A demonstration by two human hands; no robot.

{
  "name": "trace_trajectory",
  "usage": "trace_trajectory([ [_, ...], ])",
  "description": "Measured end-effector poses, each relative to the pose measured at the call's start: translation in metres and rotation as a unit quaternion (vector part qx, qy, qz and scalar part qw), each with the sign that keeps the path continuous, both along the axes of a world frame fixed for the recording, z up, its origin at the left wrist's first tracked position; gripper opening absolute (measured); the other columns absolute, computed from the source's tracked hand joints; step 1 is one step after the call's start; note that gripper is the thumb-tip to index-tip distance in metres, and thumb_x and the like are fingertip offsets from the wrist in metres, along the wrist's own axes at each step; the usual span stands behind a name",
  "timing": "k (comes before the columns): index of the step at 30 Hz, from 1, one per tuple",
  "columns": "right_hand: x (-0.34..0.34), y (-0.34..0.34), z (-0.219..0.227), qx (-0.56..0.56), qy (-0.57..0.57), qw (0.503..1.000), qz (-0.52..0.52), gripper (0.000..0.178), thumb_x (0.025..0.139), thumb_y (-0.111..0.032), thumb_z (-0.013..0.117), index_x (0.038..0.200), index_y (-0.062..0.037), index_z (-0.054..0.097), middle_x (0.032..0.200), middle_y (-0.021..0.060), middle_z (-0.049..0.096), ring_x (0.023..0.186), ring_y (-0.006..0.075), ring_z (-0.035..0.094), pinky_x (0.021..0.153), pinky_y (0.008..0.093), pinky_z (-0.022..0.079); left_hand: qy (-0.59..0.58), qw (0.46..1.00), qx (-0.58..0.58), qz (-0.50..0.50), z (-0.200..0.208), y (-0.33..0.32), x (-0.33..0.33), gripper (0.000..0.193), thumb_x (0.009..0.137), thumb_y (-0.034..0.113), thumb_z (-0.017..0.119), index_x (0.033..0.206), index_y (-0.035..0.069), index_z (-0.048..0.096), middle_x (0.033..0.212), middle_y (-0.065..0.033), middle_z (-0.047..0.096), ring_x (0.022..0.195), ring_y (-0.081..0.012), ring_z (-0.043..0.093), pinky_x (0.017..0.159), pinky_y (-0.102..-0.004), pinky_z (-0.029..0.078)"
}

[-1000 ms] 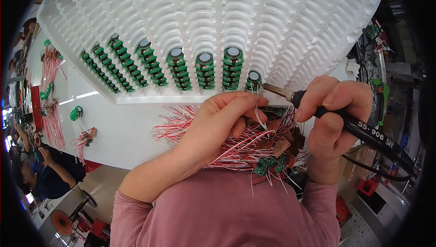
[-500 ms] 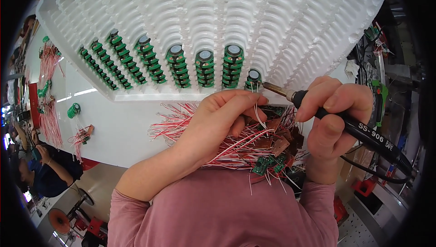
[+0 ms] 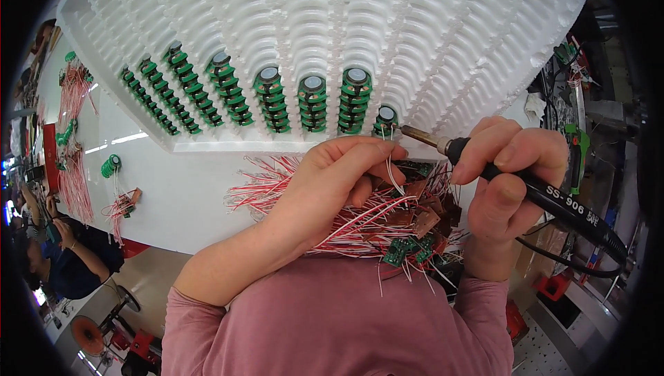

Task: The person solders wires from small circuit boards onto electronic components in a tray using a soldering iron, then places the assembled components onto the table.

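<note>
My right hand (image 3: pixel 515 175) is closed round the black handle of a soldering iron (image 3: pixel 422 137). Its metal tip meets, or nearly meets, a small round green circuit board (image 3: pixel 385 118) standing in a slot of the white foam tray (image 3: pixel 235 146). With thumb and fingertips my left hand (image 3: pixel 346 172) pinches thin white wires (image 3: pixel 391 168) just below that board; their upper ends reach up to it. Beneath both hands lies a heap of red and white wires (image 3: pixel 373 220) with small brown and green circuit boards (image 3: pixel 399 251) on it.
Rows of round green boards (image 3: pixel 272 103) fill the tray's near slots. Left on the white table (image 3: pixel 180 203) are a small green coil-like stack (image 3: pixel 111 166) and wired boards (image 3: pixel 69 148). The iron's black cord (image 3: pixel 574 270) loops at right. Another person (image 3: pixel 76 258) works at far left.
Almost nothing differs. Both hands keep their places, with the iron's tip still at the small green board; the view shifts very slightly.
</note>
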State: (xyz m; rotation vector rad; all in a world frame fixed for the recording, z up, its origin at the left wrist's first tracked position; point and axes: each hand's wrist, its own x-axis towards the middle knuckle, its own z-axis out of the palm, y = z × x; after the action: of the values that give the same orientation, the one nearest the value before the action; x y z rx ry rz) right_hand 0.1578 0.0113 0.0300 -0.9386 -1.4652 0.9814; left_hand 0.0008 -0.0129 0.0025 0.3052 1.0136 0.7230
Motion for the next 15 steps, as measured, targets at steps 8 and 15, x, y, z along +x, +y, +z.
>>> trace_trajectory([
  [8,0.014,0.006,-0.008,0.049,0.073,0.992,0.094,0.034,0.077,-0.024,0.063,0.088,-0.0039,0.038,0.067,0.0122,0.053,0.056,0.0139,0.052,0.050,0.0202,0.040,-0.005,1.000,0.003,-0.004,-0.001,0.000,0.000,0.023,0.082,0.019,0.049,0.088,-0.001,0.060,0.072,-0.0051,0.062,0.045,-0.0034,0.037,0.043,-0.0159,0.029],
  [15,0.000,-0.001,-0.002,0.000,-0.003,1.000,0.006,0.039,0.079,-0.045,0.053,0.084,-0.0104,0.037,0.057,0.0032,0.049,0.048,0.0083,0.041,0.049,0.0221,0.031,-0.011,1.000,0.007,0.007,-0.004,-0.001,-0.001,0.024,0.082,0.019,0.049,0.087,-0.001,0.060,0.071,-0.0050,0.062,0.045,-0.0034,0.037,0.043,-0.0159,0.029],
])
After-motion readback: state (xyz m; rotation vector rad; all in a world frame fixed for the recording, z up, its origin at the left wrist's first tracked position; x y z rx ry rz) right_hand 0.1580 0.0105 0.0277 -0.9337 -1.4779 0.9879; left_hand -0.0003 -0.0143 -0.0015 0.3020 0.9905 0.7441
